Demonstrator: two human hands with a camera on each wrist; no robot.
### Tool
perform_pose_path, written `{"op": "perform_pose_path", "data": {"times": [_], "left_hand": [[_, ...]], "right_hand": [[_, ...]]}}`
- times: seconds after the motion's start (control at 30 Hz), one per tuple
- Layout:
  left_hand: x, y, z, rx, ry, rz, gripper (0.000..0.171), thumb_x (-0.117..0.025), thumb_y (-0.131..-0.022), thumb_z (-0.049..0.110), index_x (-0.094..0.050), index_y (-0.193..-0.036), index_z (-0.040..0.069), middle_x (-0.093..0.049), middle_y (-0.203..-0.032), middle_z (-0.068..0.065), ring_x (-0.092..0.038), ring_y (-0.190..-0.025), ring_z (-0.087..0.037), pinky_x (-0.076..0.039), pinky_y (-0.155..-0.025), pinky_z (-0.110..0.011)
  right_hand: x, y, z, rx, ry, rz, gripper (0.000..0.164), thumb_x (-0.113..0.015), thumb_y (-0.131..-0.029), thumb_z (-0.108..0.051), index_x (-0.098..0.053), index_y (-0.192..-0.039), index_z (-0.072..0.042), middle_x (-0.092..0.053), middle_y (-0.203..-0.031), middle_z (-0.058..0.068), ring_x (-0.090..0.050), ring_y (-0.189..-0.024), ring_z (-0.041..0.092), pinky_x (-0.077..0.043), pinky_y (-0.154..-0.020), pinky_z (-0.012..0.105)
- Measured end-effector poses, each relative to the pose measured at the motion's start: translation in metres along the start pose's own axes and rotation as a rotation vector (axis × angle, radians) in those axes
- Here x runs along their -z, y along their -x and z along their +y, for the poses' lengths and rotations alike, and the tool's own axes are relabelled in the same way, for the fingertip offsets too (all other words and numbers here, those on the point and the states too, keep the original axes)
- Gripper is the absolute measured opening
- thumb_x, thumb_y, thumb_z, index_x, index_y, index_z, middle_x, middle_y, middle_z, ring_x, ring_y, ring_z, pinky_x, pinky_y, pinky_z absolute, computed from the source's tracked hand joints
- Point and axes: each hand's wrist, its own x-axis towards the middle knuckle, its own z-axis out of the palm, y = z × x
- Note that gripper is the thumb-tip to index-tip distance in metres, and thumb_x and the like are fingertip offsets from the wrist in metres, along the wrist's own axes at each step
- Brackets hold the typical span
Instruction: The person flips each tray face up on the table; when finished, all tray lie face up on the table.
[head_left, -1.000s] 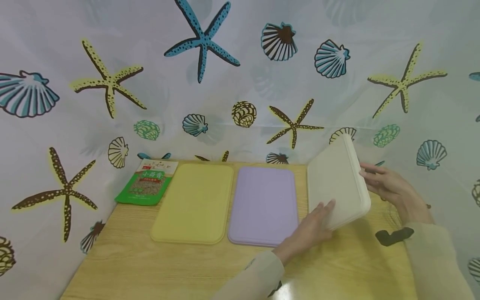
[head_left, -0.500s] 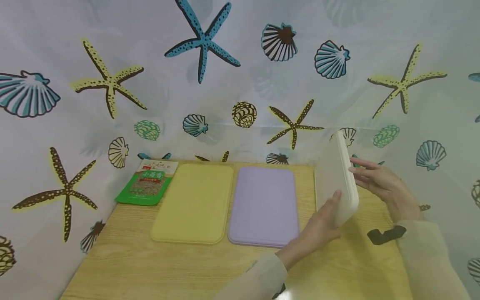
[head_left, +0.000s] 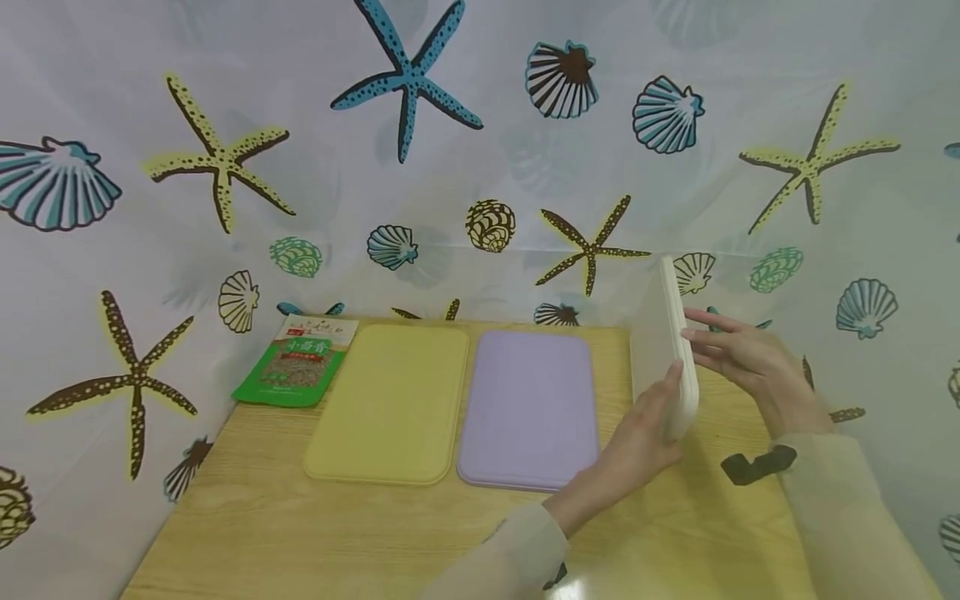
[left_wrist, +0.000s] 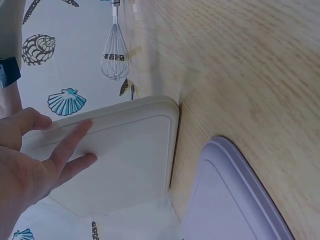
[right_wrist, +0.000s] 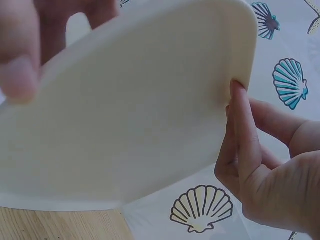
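Note:
A shallow white tray (head_left: 654, 350) stands on edge over the right of the table, nearly edge-on in the head view. My left hand (head_left: 637, 433) holds its near lower edge; in the left wrist view its fingers (left_wrist: 72, 145) lie against the flat outer face. My right hand (head_left: 738, 346) pinches the far rim, with the hollow inner side of the white tray (right_wrist: 135, 115) facing the right wrist camera. Beside it on the table lies a purple tray (head_left: 528, 408), face down. Left of that is a similar yellow tray (head_left: 390, 404).
A green and white packet (head_left: 298, 362) of dried seeds lies at the table's back left corner. In the left wrist view a wire whisk (left_wrist: 116, 52) shows beyond the white tray. A curtain (head_left: 450, 183) printed with shells and starfish encloses the wooden table (head_left: 337, 542).
The white tray has turned more edge-on to the head view, and its right edge has swung left. My right hand has moved left with it. The other trays and the packet have stayed put.

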Motion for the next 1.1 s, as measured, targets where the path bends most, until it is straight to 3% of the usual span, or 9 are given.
{"op": "perform_pose_path", "data": {"times": [0.1,0.23,0.33,0.47,0.6,0.8,1.1], "left_hand": [[0.005,-0.001,0.003,0.017,0.001,-0.004,0.109,-0.074,-0.079,-0.001,-0.002,-0.156,0.028,-0.033,-0.151,-0.017,-0.050,-0.124,-0.025,-0.049,-0.086,-0.020],[0.012,-0.003,0.008,0.046,0.009,-0.023,0.107,-0.071,-0.082,0.000,-0.002,-0.155,0.032,-0.029,-0.152,-0.021,-0.060,-0.105,-0.020,-0.049,-0.074,-0.014],[0.017,-0.004,0.012,0.057,-0.025,-0.026,0.102,-0.070,-0.082,0.000,-0.007,-0.156,0.030,-0.032,-0.150,-0.025,-0.061,-0.103,-0.020,-0.050,-0.074,-0.015],[0.025,-0.005,0.018,0.039,-0.079,-0.009,0.093,-0.071,-0.081,0.002,-0.019,-0.155,0.022,-0.039,-0.145,-0.027,-0.052,-0.122,-0.028,-0.050,-0.090,-0.025],[0.032,-0.006,0.021,0.020,-0.077,0.000,0.085,-0.071,-0.081,0.002,-0.027,-0.153,0.013,-0.043,-0.143,-0.025,-0.048,-0.127,-0.029,-0.047,-0.096,-0.026],[0.040,-0.007,0.026,0.072,-0.040,-0.012,0.076,-0.071,-0.084,0.003,-0.033,-0.150,0.008,-0.041,-0.144,-0.024,-0.047,-0.128,-0.028,-0.047,-0.095,-0.024],[0.043,-0.006,0.034,0.155,0.004,0.032,0.069,-0.070,-0.082,0.002,-0.042,-0.145,0.004,-0.046,-0.142,-0.018,-0.049,-0.126,-0.022,-0.049,-0.090,-0.023]], "right_hand": [[-0.004,-0.003,0.001,-0.007,0.009,-0.023,0.032,-0.062,-0.090,0.003,-0.066,-0.116,-0.016,-0.069,-0.105,0.004,-0.069,-0.095,0.019,-0.055,-0.085,0.029],[-0.008,-0.005,0.003,-0.005,0.038,-0.048,0.031,-0.059,-0.092,0.004,-0.065,-0.114,-0.017,-0.068,-0.103,0.005,-0.069,-0.092,0.018,-0.056,-0.082,0.027],[-0.012,-0.006,0.003,0.003,0.071,-0.053,0.035,-0.060,-0.092,0.003,-0.060,-0.122,-0.015,-0.067,-0.102,0.005,-0.069,-0.090,0.017,-0.056,-0.079,0.025],[-0.017,-0.007,0.002,0.005,0.122,-0.047,0.054,-0.064,-0.090,0.000,-0.046,-0.140,-0.010,-0.068,-0.101,0.004,-0.069,-0.090,0.016,-0.057,-0.077,0.025],[-0.021,-0.008,0.002,-0.008,0.168,-0.041,0.056,-0.065,-0.090,-0.001,-0.043,-0.141,-0.009,-0.069,-0.101,0.003,-0.069,-0.089,0.016,-0.057,-0.077,0.025],[-0.025,-0.012,0.004,-0.014,0.210,-0.043,0.048,-0.065,-0.090,-0.002,-0.047,-0.134,-0.010,-0.068,-0.101,0.003,-0.069,-0.087,0.015,-0.057,-0.076,0.025],[-0.031,-0.014,0.007,0.015,0.315,-0.066,0.063,-0.066,-0.090,-0.006,-0.035,-0.145,-0.001,-0.068,-0.101,0.001,-0.069,-0.089,0.014,-0.057,-0.079,0.027]]}}
